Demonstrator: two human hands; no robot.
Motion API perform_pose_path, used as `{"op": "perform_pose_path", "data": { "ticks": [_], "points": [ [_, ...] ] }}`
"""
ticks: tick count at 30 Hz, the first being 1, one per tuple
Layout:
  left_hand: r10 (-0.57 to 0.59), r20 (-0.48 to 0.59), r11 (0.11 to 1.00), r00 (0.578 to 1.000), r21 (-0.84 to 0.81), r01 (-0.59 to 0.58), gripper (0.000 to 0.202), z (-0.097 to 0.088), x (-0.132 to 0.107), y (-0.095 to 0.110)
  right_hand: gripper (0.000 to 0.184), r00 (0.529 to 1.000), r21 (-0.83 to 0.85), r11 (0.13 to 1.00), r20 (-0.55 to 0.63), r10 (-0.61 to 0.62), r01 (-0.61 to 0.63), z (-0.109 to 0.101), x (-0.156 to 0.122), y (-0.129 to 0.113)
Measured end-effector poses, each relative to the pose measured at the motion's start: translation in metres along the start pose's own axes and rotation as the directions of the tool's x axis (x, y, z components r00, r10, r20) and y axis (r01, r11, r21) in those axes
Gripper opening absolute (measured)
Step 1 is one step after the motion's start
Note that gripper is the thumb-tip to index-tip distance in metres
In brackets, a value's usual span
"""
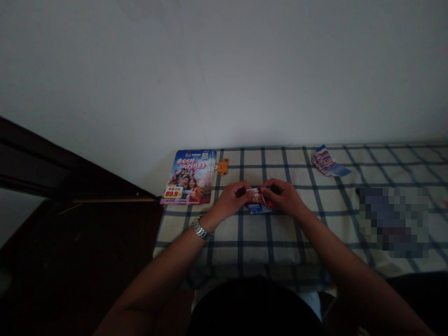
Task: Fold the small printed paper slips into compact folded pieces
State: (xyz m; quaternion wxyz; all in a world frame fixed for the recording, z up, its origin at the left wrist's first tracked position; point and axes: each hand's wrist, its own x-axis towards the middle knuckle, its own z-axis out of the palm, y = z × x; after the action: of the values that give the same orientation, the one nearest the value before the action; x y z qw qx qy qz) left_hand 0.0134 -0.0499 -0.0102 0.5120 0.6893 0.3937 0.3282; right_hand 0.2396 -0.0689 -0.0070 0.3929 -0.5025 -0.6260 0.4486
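My left hand (229, 199) and my right hand (285, 197) meet over a checked cloth (280, 233), both pinched on a small folded leaflet (258, 201) in red, white and blue. The leaflet's lower edge rests on or just above the cloth. A metal watch (201, 228) sits on my left wrist. A stack of colourful flyers (191, 176) printed with "89.9" lies flat to the left of my hands.
A small orange object (222, 166) lies beside the flyer stack. A pile of folded leaflets (327, 162) sits at the back right. A blurred patch (394, 221) covers part of the right side. Dark wooden furniture (70, 210) stands on the left; a white wall is behind.
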Motion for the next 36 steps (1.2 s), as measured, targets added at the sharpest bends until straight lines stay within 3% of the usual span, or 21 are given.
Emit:
{"op": "perform_pose_path", "data": {
  "ticks": [9, 20, 28, 36],
  "points": [
    [0.013, 0.005, 1.000, 1.000, 0.011, -0.013, 0.040, 0.0011, 0.0008, 0.0023, 0.033, 1.000, -0.033, 0.999, -0.009, 0.010, -0.010, -0.0002, -0.0009, -0.0048],
    [0.030, -0.029, 0.996, 0.999, 0.085, -0.028, 0.038, 0.0004, -0.0002, 0.0038, 0.034, 0.998, 0.062, 0.996, 0.012, 0.065, -0.066, 0.0008, -0.0003, -0.0025],
    [0.018, -0.078, 0.998, 0.997, 0.064, -0.013, 0.037, -0.0010, 0.0005, 0.0037, 0.038, 0.999, -0.060, 0.998, -0.043, -0.029, 0.026, -0.0016, 0.0014, 0.0004],
    [-0.019, -0.062, 1.000, 0.998, 0.003, 0.019, 0.037, 0.0006, 0.0018, 0.0007, 0.040, 0.997, -0.148, 0.989, -0.071, -0.038, 0.027, -0.0035, 0.0025, 0.0041]
  ]
}}
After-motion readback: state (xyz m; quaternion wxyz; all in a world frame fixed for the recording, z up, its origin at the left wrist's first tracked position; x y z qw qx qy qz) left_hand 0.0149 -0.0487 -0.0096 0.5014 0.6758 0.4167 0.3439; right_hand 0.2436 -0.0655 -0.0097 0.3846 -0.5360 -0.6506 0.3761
